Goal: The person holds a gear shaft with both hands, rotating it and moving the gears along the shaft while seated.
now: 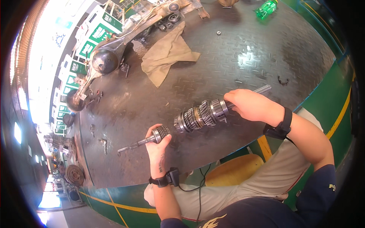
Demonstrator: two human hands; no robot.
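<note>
My left hand (156,141) is wrapped round a gearbox input shaft (161,132), a thin splined rod with a helical gear at its inner end. That rod points down and left. To the right, my right hand (243,102) grips the plain end of a gearbox main shaft (201,115), which carries several steel gears and a brass-coloured ring. The bare rod end of the main shaft sticks out past my right hand. The two shafts lie nearly in line, with a small gap between the gear of one and the gear stack of the other.
A tan cloth (167,55) lies on the dark metal tabletop (228,72). Beyond it stretches a greasy axle housing (104,60). A green bottle (266,9) lies at the far right. A nut (218,33) and a broken-looking dark ring (283,80) rest on the table. A wooden stool (234,170) stands below its near edge.
</note>
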